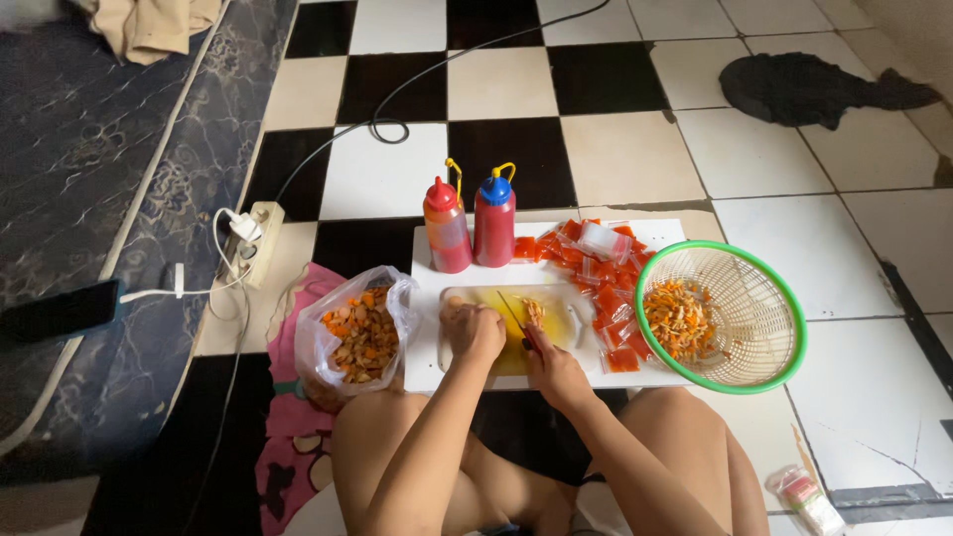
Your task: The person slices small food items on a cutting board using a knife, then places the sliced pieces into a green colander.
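Yellow plastic is what I am seeing under both hands: a small cutting board (pixel 556 323) lying on a white board (pixel 422 367) on the checkered floor (pixel 501 84). I have only 1 view, from the head camera, looking down.

My left hand (pixel 475 333) is curling over something small on the yellow board, with the fingers pressed together and bent down. I cannot tell just what it is holding. My right hand (pixel 556 372) is closing around the handle of a knife (pixel 516 316), and the blade is pointing away from me, right beside the left fingers. Little orange pieces (pixel 534 310) are sitting just past the blade.

To cut well here, I think the left fingertips should be tucking back from the blade, and the knife should be coming down slowly and straight.

On my left a clear bag (pixel 355 337) is standing open, full of orange and brown bits. On my right a green and white basket (pixel 735 316) is holding more orange bits. Between them, red packets (pixel 596 263) are lying in a pile. 2 red squeeze bottles (pixel 472 223) are standing behind the yellow board, 1 with a red cap and 1 with a blue cap.
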